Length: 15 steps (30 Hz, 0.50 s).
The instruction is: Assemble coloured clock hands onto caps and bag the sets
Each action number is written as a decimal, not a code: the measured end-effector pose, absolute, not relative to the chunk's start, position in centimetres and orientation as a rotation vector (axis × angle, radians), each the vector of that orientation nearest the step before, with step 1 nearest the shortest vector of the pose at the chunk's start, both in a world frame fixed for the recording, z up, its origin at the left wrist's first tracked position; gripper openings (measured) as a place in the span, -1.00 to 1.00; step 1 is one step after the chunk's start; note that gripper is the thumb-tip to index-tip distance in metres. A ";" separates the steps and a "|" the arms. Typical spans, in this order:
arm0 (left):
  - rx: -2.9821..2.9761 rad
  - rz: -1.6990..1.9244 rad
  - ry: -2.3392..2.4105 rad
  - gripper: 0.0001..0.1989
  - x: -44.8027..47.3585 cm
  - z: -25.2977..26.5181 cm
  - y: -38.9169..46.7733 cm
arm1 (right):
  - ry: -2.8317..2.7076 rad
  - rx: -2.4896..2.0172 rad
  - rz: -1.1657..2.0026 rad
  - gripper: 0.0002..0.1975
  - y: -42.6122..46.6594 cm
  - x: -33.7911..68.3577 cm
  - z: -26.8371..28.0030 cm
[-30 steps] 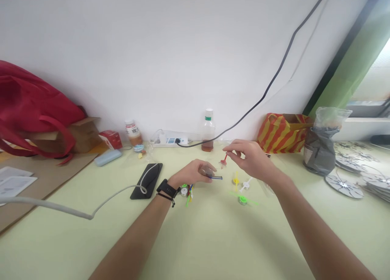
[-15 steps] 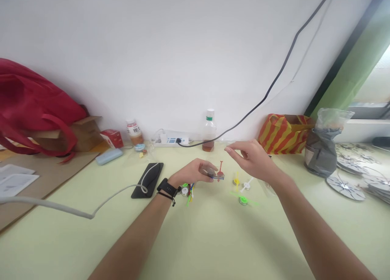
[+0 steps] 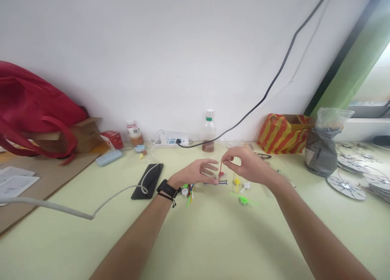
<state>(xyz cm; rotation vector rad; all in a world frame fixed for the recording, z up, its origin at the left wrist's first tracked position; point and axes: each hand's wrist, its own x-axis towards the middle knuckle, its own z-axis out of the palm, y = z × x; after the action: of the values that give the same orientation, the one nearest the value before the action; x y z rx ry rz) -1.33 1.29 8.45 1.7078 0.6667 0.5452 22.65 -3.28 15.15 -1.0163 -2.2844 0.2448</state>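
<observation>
My right hand (image 3: 245,164) is closed in a pinch on the upper tip of a red thin plastic stick piece with a round hub (image 3: 221,174). My left hand (image 3: 196,172) lies just left of it, fingers spread, its thumb tip close to the stick's lower end. A blue thin piece (image 3: 223,182) shows beside that thumb, partly hidden; whether the thumb presses on it is unclear. Similar yellow (image 3: 237,182), white (image 3: 246,186) and green (image 3: 243,200) pieces lie to the right. A bunch of mixed-colour pieces (image 3: 190,192) sits by my left wrist.
A black phone (image 3: 147,181) with a white cable lies left of my hands. Behind stand a bottle (image 3: 209,134), a power strip (image 3: 172,140) and a striped bag (image 3: 283,134). A grey bag (image 3: 321,152) and slotted discs (image 3: 345,187) are at right.
My right hand has moved left and down and has taken hold of the red piece's tip. My left fingers have spread, and the round part seen by them earlier is now hidden.
</observation>
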 end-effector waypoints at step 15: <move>1.729 0.596 0.705 -0.23 -1.0 8.3 1.1 | -1.887 -0.843 0.014 -0.88 -3.9 22.0 15.8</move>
<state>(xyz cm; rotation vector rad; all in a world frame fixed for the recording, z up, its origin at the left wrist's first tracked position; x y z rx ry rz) -0.97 1.14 8.25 1.7294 0.7048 0.5956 22.01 -3.86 15.84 -0.8431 -1.8867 0.0135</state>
